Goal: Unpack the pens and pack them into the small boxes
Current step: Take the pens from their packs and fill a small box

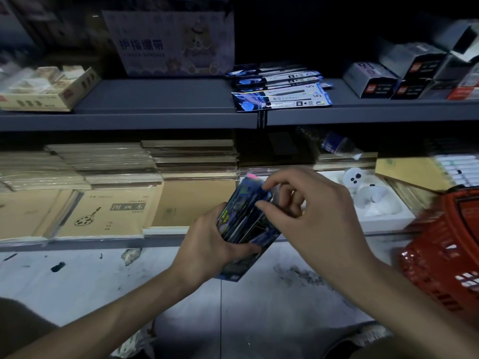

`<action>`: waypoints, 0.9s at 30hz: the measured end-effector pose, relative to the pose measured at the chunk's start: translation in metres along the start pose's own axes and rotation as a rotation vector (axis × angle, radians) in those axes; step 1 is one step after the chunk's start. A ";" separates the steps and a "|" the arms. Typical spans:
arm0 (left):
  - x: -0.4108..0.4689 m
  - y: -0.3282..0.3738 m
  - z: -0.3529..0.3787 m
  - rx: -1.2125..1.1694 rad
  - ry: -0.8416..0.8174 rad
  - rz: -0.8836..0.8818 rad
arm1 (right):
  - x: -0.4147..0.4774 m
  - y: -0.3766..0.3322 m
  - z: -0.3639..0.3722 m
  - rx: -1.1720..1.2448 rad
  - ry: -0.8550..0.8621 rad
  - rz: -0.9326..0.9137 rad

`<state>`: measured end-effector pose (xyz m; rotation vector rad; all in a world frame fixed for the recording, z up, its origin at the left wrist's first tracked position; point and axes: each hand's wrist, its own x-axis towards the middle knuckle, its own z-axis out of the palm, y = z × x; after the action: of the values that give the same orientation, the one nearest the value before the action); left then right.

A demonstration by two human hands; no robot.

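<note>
My left hand [207, 239] grips a bundle of shiny blue pen packets [246, 224] from below, held in front of the lower shelf. My right hand [305, 203] is above the bundle, thumb and forefinger pinching the top edge of the packets. More of the same blue pen packets [282, 92] lie stacked on the upper grey shelf [155, 107]. Small grey and black boxes [388, 76] stand at the right of that shelf.
A red plastic basket [445, 247] hangs at the right edge. The lower shelf holds stacks of brown sketchbooks [111, 198] and a white tray [370, 203]. A printed cardboard box [171, 42] and an open carton [46, 89] sit on the upper shelf. Below is a stained floor [77, 275].
</note>
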<state>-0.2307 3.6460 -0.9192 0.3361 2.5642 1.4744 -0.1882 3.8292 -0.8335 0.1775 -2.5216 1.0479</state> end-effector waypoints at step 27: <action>0.010 -0.006 0.003 0.204 -0.024 0.032 | 0.032 0.004 -0.015 -0.016 -0.036 -0.009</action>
<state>-0.2403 3.6486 -0.9264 0.4212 2.7075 1.2114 -0.2137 3.8437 -0.8141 0.2047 -2.5579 1.0296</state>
